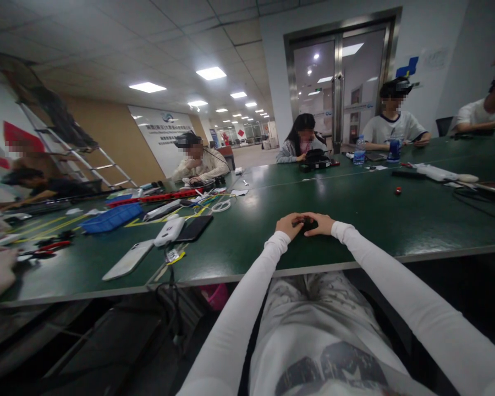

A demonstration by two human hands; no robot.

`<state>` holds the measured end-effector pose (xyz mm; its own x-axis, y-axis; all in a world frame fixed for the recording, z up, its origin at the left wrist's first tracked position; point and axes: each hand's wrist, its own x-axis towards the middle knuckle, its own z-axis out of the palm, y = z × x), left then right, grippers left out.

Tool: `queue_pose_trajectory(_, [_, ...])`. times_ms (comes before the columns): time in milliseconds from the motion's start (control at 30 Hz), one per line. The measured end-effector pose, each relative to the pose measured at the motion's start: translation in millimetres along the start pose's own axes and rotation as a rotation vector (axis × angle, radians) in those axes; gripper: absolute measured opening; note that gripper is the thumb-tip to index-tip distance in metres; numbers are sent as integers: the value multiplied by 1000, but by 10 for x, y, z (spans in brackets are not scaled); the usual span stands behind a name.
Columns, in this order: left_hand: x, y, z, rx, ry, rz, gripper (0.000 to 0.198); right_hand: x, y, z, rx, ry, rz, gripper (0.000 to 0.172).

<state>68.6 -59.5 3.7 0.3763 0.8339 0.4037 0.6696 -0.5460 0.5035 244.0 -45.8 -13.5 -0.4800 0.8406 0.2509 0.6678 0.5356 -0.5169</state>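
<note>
Both hands rest near the front edge of the green table [268,247], with white sleeves down to the wrists. My left hand [289,225] curls around the left side of a small dark object [310,223]. From the right, my right hand [320,224] closes on the same object, and the fingertips of the two hands nearly meet above it. Most of the object is hidden by the fingers, so its shape is unclear.
Left of my hands lie a dark phone [194,227], a white device [170,230], a white phone [130,259] and a blue tray [112,218]. Bottles [359,150] and a small red item [398,191] are farther right. Several people sit around the table.
</note>
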Motion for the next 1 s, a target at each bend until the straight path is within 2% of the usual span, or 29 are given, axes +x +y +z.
queue_pose_trajectory(133, [18,-50,20,-107,5,13,27,-10,-18,-12,20,8,-6,78])
queue_pose_trajectory(200, [39,-80,3,-149,51,-12,27,-11,-24,-18,25,10,8,80])
queue_pose_trajectory(267, [67,-135,-45,-191,158,-58,28,-9,-22,-20,32,8,18,80])
queue_pose_trajectory(433, [149,-368,-229,-339,553,-227,30,1,2,-8,35,-7,15,77])
queue_pose_trajectory(533, [184,-454,-275,-424,673,-284,30,5,5,-1,19,-10,24,76])
queue_pose_trajectory(600, [178,-442,-251,-446,634,-265,29,7,-2,-1,10,-10,25,74])
queue_pose_trajectory(633, [163,-414,-225,-447,578,-229,29,8,-8,-3,4,-8,25,74])
queue_pose_trajectory(733, [75,-271,-122,-379,312,-8,30,13,-24,-8,-11,0,27,74])
queue_pose_trajectory(800, [8,-161,-62,-251,121,167,31,16,-27,-8,-17,6,24,73])
queue_pose_trajectory(867, [-38,-73,-30,-100,-6,293,32,20,-21,-5,-12,12,6,70])
queue_pose_trajectory(1000, [-46,-37,-62,117,-69,351,34,24,2,2,11,23,-11,68])
